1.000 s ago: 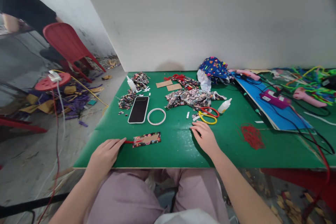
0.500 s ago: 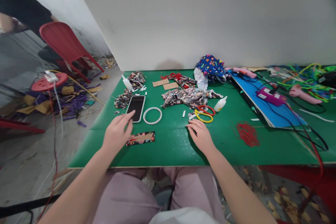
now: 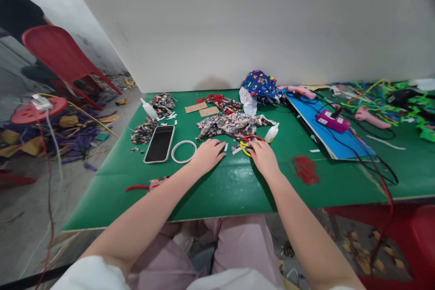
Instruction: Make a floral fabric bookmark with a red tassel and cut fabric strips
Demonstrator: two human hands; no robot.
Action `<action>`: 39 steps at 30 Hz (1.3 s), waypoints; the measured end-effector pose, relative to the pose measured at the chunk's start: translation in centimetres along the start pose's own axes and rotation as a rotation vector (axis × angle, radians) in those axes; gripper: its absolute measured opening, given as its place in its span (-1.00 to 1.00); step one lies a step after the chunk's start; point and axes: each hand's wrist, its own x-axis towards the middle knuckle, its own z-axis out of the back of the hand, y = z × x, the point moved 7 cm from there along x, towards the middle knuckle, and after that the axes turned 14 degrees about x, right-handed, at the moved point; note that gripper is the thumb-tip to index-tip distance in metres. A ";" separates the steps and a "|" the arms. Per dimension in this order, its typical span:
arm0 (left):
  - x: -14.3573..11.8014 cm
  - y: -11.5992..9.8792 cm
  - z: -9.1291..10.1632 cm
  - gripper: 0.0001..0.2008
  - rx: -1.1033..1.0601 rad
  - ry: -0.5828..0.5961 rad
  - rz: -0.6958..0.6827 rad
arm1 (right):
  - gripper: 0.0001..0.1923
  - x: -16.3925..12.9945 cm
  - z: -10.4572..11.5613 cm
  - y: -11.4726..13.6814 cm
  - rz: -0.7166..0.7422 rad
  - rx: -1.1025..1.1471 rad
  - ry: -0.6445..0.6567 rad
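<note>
My left hand (image 3: 208,156) rests on the green table, palm down with fingers stretched, its tips beside a small white tag (image 3: 226,147). Over the handles of the scissors (image 3: 245,148), one yellow and one red, lies my right hand (image 3: 264,156); its fingers are loosely extended and partly cover them. Just behind the scissors is crumpled floral fabric (image 3: 229,125). A white ring (image 3: 184,152) sits left of my left hand, next to a phone (image 3: 159,144). My left forearm partly hides a floral strip (image 3: 157,183) with a red piece.
A white glue bottle (image 3: 272,132) stands near my right hand, another bottle (image 3: 148,109) at the back left. Red thread (image 3: 306,169) lies to the right. Beyond it are a blue folder (image 3: 340,138), a purple power strip (image 3: 333,121), cables and a pink glue gun (image 3: 372,118).
My left hand has moved right, from the phone to beside the white tag. My right hand has moved forward onto the scissors' handles. The view has shifted to the right.
</note>
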 end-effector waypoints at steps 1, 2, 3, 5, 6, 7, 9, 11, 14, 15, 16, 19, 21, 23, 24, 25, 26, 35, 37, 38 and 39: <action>0.3 -0.1 -0.2 -0.62 0.008 0.001 -0.004 | -0.69 0.0 -0.2 -0.2 -0.007 -0.007 0.004; 0.6 -0.1 -0.3 -0.65 0.016 0.003 -0.009 | -0.68 0.0 -0.3 -0.3 -0.015 -0.012 0.006; 0.8 -0.2 -0.4 -0.68 0.026 0.004 -0.015 | -0.68 0.0 -0.3 -0.5 -0.023 -0.013 0.006; 1.2 -0.3 -0.6 -0.72 0.047 0.002 -0.025 | -0.69 0.0 -0.4 -0.7 -0.039 -0.001 0.005; 1.4 -0.5 -0.7 -0.71 0.059 0.000 -0.030 | -0.69 -0.1 -0.4 -0.7 -0.047 0.013 0.002; 1.5 -0.6 -0.7 -0.70 0.071 -0.004 -0.034 | -0.69 -0.1 -0.3 -0.8 -0.055 0.031 -0.004; 1.8 -0.8 -0.8 -0.68 0.096 -0.012 -0.041 | -0.67 -0.1 0.0 -0.9 -0.077 0.083 -0.023; 2.1 -0.6 -0.6 -0.68 0.121 -0.021 -0.034 | -0.65 -0.2 0.5 -1.0 -0.103 0.158 -0.049; 2.3 1.2 0.5 -0.67 0.166 -0.041 0.025 | -0.64 -0.2 1.3 -1.2 -0.145 0.319 -0.099; 2.5 2.2 1.0 -0.67 0.183 -0.048 0.058 | -0.64 -0.2 1.5 -1.3 -0.159 0.387 -0.117; 2.6 3.5 1.5 -0.68 0.202 -0.053 0.094 | -0.63 -0.1 1.6 -1.4 -0.174 0.459 -0.133; 3.0 7.8 2.4 -0.72 0.261 -0.036 0.205 | -0.57 0.0 1.5 -1.7 -0.224 0.682 -0.153; 3.2 10.3 2.2 -0.66 0.286 0.008 0.246 | -0.54 0.1 1.1 -1.8 -0.268 0.802 -0.151; 3.3 12.1 1.5 -0.68 0.293 0.054 0.275 | -0.52 0.2 0.9 -1.8 -0.320 0.887 -0.155; 3.3 12.8 1.1 -0.68 0.292 0.076 0.290 | -0.52 0.2 0.9 -1.9 -0.346 0.918 -0.163; 3.3 13.3 0.6 -0.67 0.287 0.094 0.300 | -0.52 0.2 1.0 -2.0 -0.372 0.943 -0.178; 3.3 13.6 0.3 -0.67 0.281 0.108 0.310 | -0.53 0.2 1.1 -2.0 -0.394 0.961 -0.198; 4.7 9.3 0.7 -0.66 0.170 0.057 0.238 | -0.67 -0.1 2.5 -2.0 -0.427 0.795 -0.279; 5.0 6.9 0.6 -0.67 0.115 0.062 0.168 | -0.68 -0.2 2.5 -1.8 -0.407 0.651 -0.257; 5.1 6.0 0.4 -0.68 0.091 0.067 0.157 | -0.70 -0.2 2.3 -1.7 -0.390 0.572 -0.233; 5.2 5.3 0.1 -0.67 0.071 0.072 0.158 | -0.75 -0.2 2.1 -1.5 -0.370 0.495 -0.200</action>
